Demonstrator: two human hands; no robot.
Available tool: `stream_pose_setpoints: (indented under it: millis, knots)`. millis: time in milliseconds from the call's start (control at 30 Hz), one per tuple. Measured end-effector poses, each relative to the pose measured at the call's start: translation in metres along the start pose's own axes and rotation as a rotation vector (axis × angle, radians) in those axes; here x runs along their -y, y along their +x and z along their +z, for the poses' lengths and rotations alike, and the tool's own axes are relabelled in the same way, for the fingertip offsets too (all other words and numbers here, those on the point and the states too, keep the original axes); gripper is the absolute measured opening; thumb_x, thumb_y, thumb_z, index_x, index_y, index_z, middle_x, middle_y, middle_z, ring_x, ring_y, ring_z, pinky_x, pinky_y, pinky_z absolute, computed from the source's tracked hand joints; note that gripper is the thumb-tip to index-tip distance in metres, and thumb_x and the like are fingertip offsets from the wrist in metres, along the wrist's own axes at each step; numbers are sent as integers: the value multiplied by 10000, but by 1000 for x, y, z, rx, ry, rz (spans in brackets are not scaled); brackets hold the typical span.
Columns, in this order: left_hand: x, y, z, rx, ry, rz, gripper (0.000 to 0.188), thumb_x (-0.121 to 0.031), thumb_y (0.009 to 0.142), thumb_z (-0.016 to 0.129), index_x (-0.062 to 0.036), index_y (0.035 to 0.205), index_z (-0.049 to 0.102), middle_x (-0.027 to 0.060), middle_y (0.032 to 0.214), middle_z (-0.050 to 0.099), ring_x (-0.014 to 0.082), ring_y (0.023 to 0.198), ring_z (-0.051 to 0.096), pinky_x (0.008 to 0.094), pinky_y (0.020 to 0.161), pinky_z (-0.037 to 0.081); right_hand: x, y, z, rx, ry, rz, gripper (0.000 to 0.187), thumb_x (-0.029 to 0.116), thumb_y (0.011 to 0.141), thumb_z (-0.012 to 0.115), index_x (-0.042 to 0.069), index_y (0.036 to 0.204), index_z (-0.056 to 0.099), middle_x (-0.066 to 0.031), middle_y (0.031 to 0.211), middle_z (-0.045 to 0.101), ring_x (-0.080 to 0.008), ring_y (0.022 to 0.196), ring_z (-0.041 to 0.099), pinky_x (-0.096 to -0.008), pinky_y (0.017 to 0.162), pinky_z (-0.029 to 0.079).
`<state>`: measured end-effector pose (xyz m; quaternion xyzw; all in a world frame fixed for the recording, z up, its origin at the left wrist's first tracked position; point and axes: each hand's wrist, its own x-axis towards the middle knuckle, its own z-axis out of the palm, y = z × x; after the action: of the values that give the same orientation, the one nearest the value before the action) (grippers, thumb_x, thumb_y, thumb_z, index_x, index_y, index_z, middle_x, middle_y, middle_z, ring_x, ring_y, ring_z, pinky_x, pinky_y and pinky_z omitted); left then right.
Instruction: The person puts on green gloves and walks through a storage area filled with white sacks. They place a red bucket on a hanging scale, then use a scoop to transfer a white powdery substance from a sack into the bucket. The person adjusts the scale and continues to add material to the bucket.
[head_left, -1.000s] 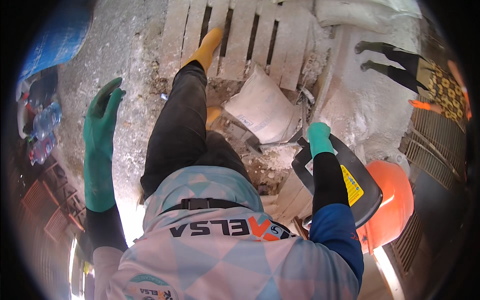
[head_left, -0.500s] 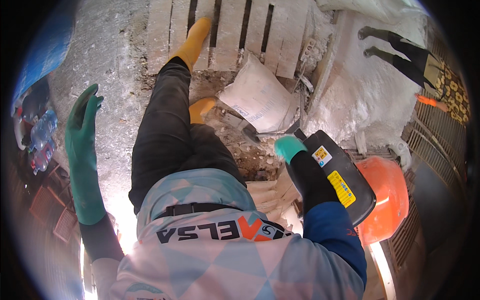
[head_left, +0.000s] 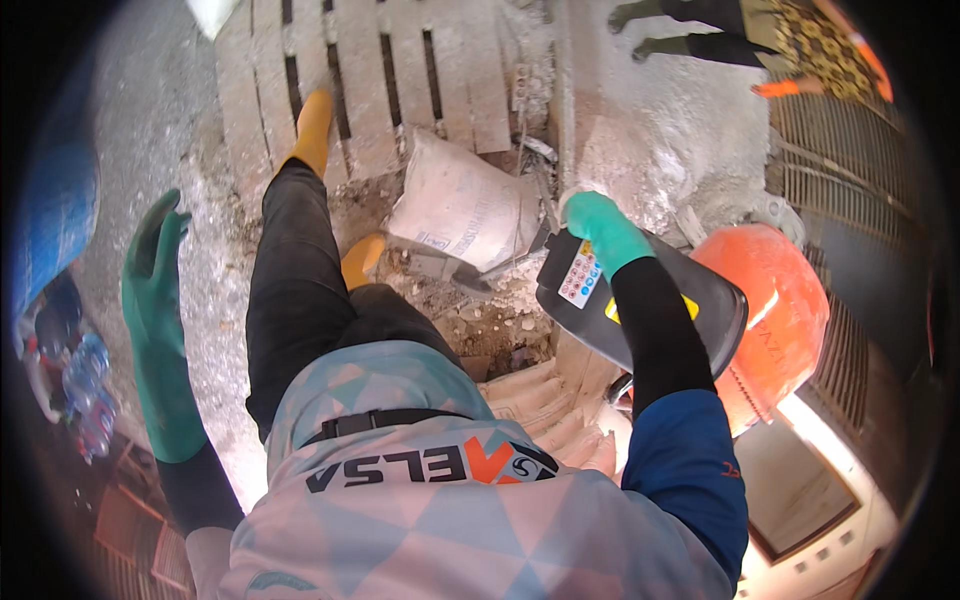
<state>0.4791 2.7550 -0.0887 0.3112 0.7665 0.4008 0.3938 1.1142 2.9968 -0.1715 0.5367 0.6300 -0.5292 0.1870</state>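
Note:
My left hand (head_left: 155, 240), in a long green rubber glove, hangs off to the left. Its fingers are stretched out and hold nothing. My right hand (head_left: 603, 228), in a lighter green glove, is curled at the far end of a black machine housing (head_left: 650, 335) that carries warning labels. What lies under its fingers is hidden. Just right of the housing is a rounded orange drum (head_left: 775, 315). A dusty, printed white sack (head_left: 465, 205) lies on the ground left of this hand, with a grey metal blade (head_left: 472, 280) partly showing beside it.
A whitened wooden pallet (head_left: 240, 120) lies ahead, under one of my yellow boots (head_left: 315, 130). Folded sacks (head_left: 545, 400) are low by the housing. Plastic bottles (head_left: 88, 370) and a blue object (head_left: 60, 220) are at the left. Another person's orange-gloved hand (head_left: 780, 89) shows top right.
The view has turned, so the pallet and sack sit further left and the other person higher. My right hand, blurred before, has moved onto the housing's far end. My left hand stays stretched out.

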Motion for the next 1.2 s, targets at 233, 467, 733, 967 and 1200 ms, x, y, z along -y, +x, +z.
stream_pose_setpoints:
  millis: [233, 467, 733, 967, 1200]
  knots:
    - [-17, -20, -4, 12, -38, 142, 427, -249, 1096, 609, 9, 1435, 638, 129, 1402, 676, 208, 1226, 656, 370, 1110, 489, 9, -103, 3, -706, -844, 171, 370, 61, 859, 632, 226, 1138, 809, -77, 1247, 765, -365, 1225, 678, -458, 1056, 522]
    - [-49, -14, 26, 133, -129, 301, 447, -262, 1086, 627, 13, 1438, 630, 129, 1408, 672, 250, 1233, 656, 399, 1120, 492, -28, -307, 19, -1357, -928, 46, 437, 18, 841, 617, 203, 1196, 790, -30, 1300, 743, -350, 1283, 627, -490, 1161, 446]
    - [-112, -23, 67, 261, -88, 413, 440, -252, 1098, 607, 30, 1435, 621, 148, 1387, 672, 272, 1227, 669, 408, 1099, 514, -22, -331, 92, -1888, -522, 187, 497, 5, 747, 642, 216, 1169, 797, 4, 1267, 752, -305, 1218, 668, -439, 1105, 499]
    - [-149, -43, 89, 339, -10, 540, 430, -236, 1095, 600, 48, 1416, 632, 176, 1334, 681, 277, 1182, 693, 400, 1058, 547, -10, -143, 107, -1369, -1332, 616, 284, 176, 1093, 480, 139, 1367, 543, -51, 1281, 573, -217, 1283, 558, -441, 1198, 425]
    - [-143, -46, 88, 430, 58, 548, 483, -254, 1100, 575, 74, 1454, 580, 202, 1379, 647, 288, 1185, 682, 397, 1039, 546, -3, -141, 141, -1345, -984, 201, 56, 101, 1041, 593, 120, 1083, 624, 18, 1071, 630, -172, 1115, 598, -349, 1076, 455]
